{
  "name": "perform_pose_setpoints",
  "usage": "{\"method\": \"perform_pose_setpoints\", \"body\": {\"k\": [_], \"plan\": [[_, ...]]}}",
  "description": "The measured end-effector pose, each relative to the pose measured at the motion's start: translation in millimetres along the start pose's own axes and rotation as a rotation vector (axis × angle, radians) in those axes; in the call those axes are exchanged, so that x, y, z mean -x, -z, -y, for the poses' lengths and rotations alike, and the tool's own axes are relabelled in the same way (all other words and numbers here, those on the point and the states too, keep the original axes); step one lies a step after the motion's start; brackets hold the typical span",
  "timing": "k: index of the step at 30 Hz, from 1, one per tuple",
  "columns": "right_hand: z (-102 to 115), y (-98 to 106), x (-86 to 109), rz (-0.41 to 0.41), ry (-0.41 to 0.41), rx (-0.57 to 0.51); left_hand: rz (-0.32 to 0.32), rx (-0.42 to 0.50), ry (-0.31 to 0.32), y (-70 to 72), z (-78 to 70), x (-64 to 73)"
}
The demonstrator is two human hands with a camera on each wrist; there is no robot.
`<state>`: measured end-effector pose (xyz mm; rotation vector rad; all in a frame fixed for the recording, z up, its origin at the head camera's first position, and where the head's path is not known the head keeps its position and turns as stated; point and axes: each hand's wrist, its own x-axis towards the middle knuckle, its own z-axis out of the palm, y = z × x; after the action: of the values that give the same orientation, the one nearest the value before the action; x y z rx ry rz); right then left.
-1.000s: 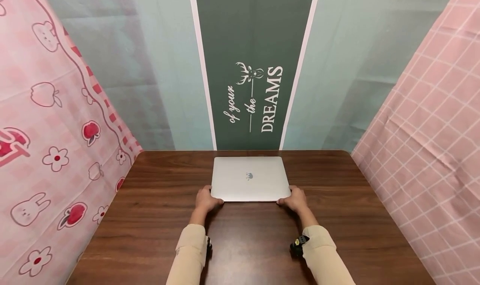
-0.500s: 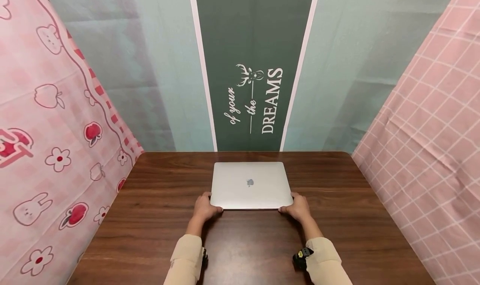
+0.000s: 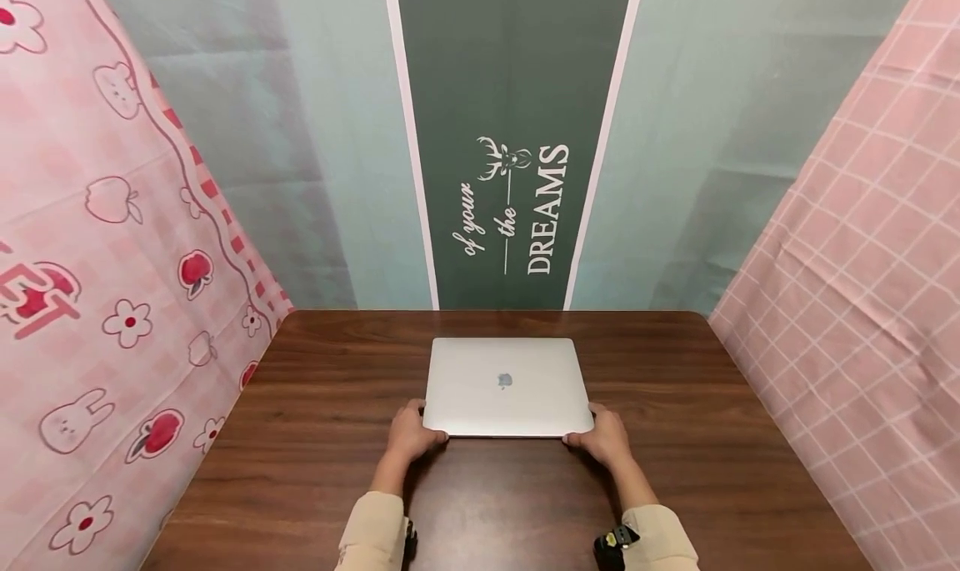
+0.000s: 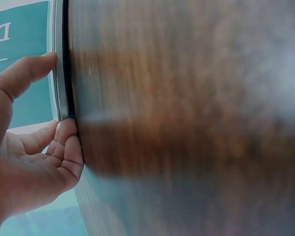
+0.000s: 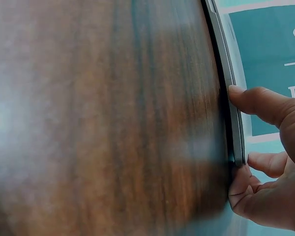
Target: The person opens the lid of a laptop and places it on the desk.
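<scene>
A closed silver laptop (image 3: 507, 396) with an apple logo on its lid lies flat on the brown wooden table (image 3: 315, 488). My left hand (image 3: 408, 435) grips its near left corner, thumb on the front edge and fingers at the left side. At the near right corner, my right hand (image 3: 609, 439) holds it the same way. In the left wrist view, the laptop's thin edge (image 4: 62, 93) meets the thumb (image 4: 37, 69), with the other fingers curled at the corner. The right wrist view mirrors this, the thumb (image 5: 250, 98) against the front edge.
The table's back edge (image 3: 495, 311) meets a green and grey-blue cloth (image 3: 517, 71) with white lettering. A pink patterned cloth (image 3: 112, 246) hangs along the left, and a pink checked cloth (image 3: 870, 246) along the right.
Both hands have drawn the laptop toward me, away from the table's back edge, keeping hold of its near corners. The head view has shifted slightly.
</scene>
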<state>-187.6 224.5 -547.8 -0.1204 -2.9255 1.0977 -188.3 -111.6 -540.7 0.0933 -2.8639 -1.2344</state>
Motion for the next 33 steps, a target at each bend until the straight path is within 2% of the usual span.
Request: {"method": "perform_pose_setpoints", "body": {"k": [9,25,33], "plan": [[-4,-1,9.3,0.02,-0.026,0.004,-0.025,0.023,0.002,-3.6,2.2,11.5],[4,2,30.3,0.023,-0.022,0.014,0.02,0.049,0.019,4.3,4.8,27.8],[4,3,40.8,0.027,-0.02,0.025,0.042,0.09,0.034,6.0,5.8,37.6]]}}
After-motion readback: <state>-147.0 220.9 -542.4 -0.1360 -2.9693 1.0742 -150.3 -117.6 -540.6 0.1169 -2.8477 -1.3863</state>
